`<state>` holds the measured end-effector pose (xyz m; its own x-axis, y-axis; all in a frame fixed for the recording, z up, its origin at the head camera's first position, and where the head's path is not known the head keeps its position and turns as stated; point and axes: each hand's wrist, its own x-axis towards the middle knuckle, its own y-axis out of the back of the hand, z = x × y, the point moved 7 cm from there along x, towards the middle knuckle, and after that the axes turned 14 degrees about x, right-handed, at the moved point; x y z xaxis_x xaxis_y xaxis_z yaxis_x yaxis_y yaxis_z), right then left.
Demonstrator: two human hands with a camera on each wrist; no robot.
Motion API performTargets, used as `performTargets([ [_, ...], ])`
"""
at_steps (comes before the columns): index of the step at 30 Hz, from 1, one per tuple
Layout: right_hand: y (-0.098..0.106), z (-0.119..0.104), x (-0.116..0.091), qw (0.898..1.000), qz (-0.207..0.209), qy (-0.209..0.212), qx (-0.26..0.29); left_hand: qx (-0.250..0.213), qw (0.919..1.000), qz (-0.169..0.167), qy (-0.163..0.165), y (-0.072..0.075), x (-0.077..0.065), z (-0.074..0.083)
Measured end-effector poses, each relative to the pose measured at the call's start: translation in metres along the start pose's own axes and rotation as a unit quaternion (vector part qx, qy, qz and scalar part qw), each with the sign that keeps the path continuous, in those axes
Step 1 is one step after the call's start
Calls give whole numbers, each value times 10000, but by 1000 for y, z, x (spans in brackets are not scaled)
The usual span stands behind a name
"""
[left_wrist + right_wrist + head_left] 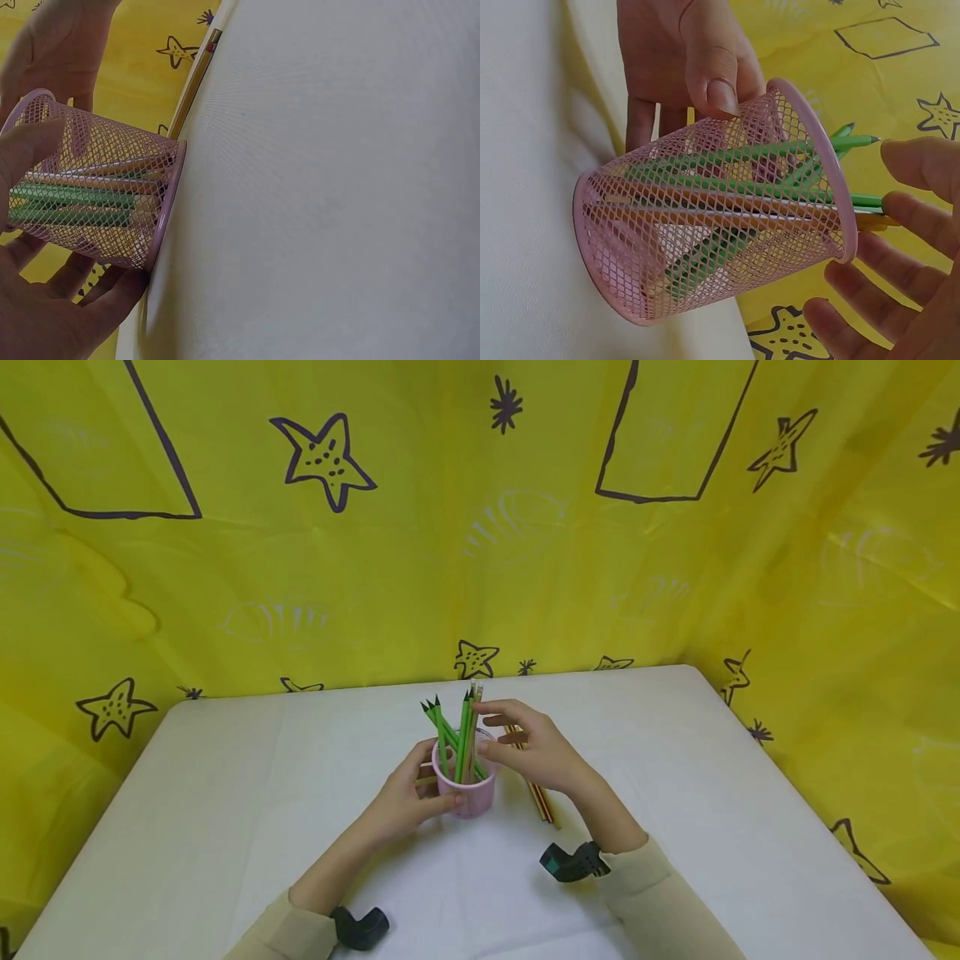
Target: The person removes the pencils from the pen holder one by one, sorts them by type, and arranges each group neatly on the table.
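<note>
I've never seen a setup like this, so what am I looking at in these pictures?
No robot here: these are a person's bare left hand and right hand. The wide picture comes from a camera worn on the head, looking down and forward. The other two come from the black wrist cameras, so they look turned sideways. On the white table stands a pink mesh cup holding green pencils and golden pencils; loose golden pencils lie beside it. The left hand holds the cup. The right hand is by the pencil tops; whether it touches one is hard to tell.
</note>
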<state>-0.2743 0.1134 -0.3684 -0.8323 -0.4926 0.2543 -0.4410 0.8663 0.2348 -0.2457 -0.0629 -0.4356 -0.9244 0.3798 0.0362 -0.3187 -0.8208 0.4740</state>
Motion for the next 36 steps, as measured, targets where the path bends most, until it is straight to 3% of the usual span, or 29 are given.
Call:
performTargets([
  [15,0,-4,0,9999,-44,146,-75,-21,10000,-27,34,-1,0,-2],
  [22,8,-6,0,9990,255,204,-308,-43,10000,-42,-67,-1,0,0],
  [29,15,-8,-1,9991,421,74,65,-39,10000,-16,-11,-1,1,-2],
  [36,21,-8,-2,9940,907,97,607,-33,10000,-20,12,-1,1,-3],
])
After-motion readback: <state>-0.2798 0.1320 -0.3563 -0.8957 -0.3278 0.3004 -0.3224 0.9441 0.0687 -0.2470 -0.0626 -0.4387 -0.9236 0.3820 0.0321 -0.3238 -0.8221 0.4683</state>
